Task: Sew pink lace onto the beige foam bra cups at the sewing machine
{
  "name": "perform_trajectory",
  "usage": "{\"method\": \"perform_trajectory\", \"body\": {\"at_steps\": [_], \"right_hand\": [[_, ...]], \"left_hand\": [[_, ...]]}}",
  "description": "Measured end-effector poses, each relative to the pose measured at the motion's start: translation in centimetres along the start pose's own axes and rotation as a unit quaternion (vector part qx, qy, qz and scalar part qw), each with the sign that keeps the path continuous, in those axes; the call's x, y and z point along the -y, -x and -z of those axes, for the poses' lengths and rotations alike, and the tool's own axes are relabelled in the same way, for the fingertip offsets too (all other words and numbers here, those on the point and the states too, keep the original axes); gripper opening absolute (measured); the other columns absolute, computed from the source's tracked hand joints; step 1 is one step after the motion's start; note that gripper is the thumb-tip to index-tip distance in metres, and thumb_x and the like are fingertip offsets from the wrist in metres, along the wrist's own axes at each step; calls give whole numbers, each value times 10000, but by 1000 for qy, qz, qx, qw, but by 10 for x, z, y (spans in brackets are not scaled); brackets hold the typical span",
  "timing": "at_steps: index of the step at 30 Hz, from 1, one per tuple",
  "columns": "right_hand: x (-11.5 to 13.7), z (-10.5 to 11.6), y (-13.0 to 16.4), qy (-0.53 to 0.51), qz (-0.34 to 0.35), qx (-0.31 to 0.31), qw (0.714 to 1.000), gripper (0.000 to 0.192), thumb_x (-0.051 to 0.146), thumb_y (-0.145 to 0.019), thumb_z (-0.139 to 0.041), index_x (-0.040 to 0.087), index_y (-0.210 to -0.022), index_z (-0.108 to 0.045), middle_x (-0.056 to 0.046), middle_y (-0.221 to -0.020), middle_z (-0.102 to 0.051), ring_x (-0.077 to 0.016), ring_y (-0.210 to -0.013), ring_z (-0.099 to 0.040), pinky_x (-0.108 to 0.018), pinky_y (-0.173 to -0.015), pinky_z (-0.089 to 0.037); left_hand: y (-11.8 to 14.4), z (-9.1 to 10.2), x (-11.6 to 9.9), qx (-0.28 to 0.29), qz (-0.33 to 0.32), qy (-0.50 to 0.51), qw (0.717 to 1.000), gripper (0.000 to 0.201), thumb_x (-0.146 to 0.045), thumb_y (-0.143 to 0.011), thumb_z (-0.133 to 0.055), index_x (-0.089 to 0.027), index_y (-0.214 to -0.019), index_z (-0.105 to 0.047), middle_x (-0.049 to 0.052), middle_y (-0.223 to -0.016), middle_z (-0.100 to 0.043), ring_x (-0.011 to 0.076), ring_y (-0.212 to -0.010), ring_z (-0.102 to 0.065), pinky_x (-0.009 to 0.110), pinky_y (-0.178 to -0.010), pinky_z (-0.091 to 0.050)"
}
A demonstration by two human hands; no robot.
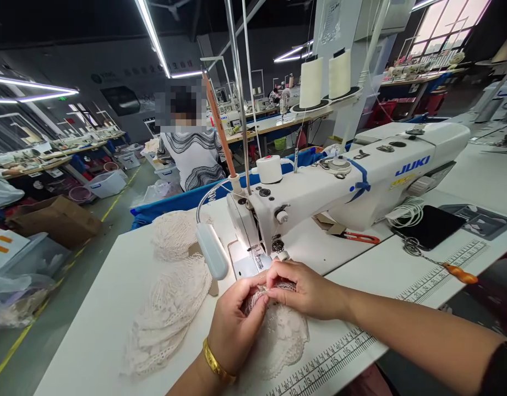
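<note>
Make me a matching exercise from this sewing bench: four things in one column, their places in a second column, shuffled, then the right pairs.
Things:
1. lace piece
2. thread snips
3. lace stack
4. thread cones

Places:
A. on the stand behind the sewing machine
B. held by the left hand and right hand at the needle
C. on the table, left of the hands
D. under the machine's arm

Pairs: 1-B, 2-D, 3-C, 4-A

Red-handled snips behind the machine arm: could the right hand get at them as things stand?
Probably yes. The snips lie on bare table right of the sewing machine, nothing on top, but the right hand is pinching the lace piece with the left hand.
</note>
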State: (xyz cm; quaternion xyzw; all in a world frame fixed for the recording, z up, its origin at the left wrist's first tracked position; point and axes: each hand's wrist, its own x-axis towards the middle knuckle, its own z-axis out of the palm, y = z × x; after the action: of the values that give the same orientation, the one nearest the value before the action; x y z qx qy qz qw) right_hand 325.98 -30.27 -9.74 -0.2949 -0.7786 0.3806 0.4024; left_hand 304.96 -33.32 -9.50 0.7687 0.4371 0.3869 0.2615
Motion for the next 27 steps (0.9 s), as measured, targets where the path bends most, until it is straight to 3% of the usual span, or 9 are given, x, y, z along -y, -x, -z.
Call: {"method": "perform_trajectory", "body": {"at_steps": [2, 6, 10, 15, 17, 19, 22, 24, 27], "right_hand": [[-3, -1, 0, 5, 6, -12, 1000, 41, 200, -936, -659, 207, -897, -654, 14, -865, -649, -163, -842, -569, -309, -817, -421], [-6, -2, 1, -5, 4, -24, 1000, 43, 205, -940, -666, 216, -899, -673, 15, -856, -659, -166, -857, -560, -302, -815, -422], [9, 3, 6, -18, -22, -9, 1000, 71, 243, -935, -667, 208, -873, -660, 19, -837, -627, -154, -814, -535, -284, -769, -409], [40, 7, 11, -30, -97, 45, 994, 137, 303, -923, -672, 208, -836, -623, 38, -776, -585, -142, -751, -506, -264, -705, -395], [38, 4, 6, 8, -126, 36, 991, 116, 235, -901, -667, 205, -802, -614, 39, -763, -592, -142, -740, -515, -262, -688, -389], [27, -2, -3, 82, -139, 21, 987, 148, 136, -871, -651, 197, -749, -596, 37, -735, -604, -143, -723, -523, -266, -672, -373], [4, -12, -18, 197, -128, -5, 972, 228, 31, -847, -628, 190, -703, -551, 35, -691, -599, -147, -692, -510, -280, -673, -355], [-6, -15, -24, 244, -112, -23, 963, 236, 1, -833, -629, 192, -719, -551, 34, -688, -589, -152, -691, -502, -286, -688, -360], [-14, -13, -24, 263, -93, -37, 960, 193, 24, -842, -665, 197, -790, -598, 27, -708, -603, -173, -739, -532, -291, -724, -397]], "left_hand": [[0, 0, 0, 8, 10, 17, 1000, 163, -280, -967, -634, -241, -1093, -731, 15, -989, -775, 166, -867, -714, 260, -783, -546], [0, -3, 2, -1, 28, 32, 999, 131, -310, -962, -635, -232, -960, -741, -3, -866, -749, 153, -764, -668, 252, -714, -514], [3, 0, -9, -6, 40, 24, 999, 220, -373, -944, -643, -209, -809, -701, 3, -768, -658, 160, -726, -595, 263, -679, -465], [7, 11, -35, 105, 149, 82, 980, 397, -568, -944, -588, -211, -770, -591, 11, -798, -602, 189, -770, -565, 289, -686, -458], [1, 9, -33, 118, 168, 4, 979, 426, -558, -942, -559, -213, -699, -498, 15, -763, -567, 209, -771, -552, 318, -694, -441], [-8, 3, -23, 100, 166, -144, 971, 373, -446, -935, -559, -210, -661, -466, 32, -761, -568, 245, -805, -563, 370, -741, -425], [-19, -7, -3, 43, 110, -316, 941, 198, -314, -902, -612, -202, -740, -591, 61, -834, -628, 287, -847, -594, 431, -781, -416], [-21, -12, 7, -12, 22, -361, 932, 76, -256, -904, -626, -204, -859, -658, 70, -906, -665, 282, -853, -607, 426, -772, -424], [-17, -12, 16, -31, -136, -364, 921, 200, -165, -982, -522, -213, -873, -683, 53, -897, -697, 231, -807, -609, 374, -728, -441]]}}
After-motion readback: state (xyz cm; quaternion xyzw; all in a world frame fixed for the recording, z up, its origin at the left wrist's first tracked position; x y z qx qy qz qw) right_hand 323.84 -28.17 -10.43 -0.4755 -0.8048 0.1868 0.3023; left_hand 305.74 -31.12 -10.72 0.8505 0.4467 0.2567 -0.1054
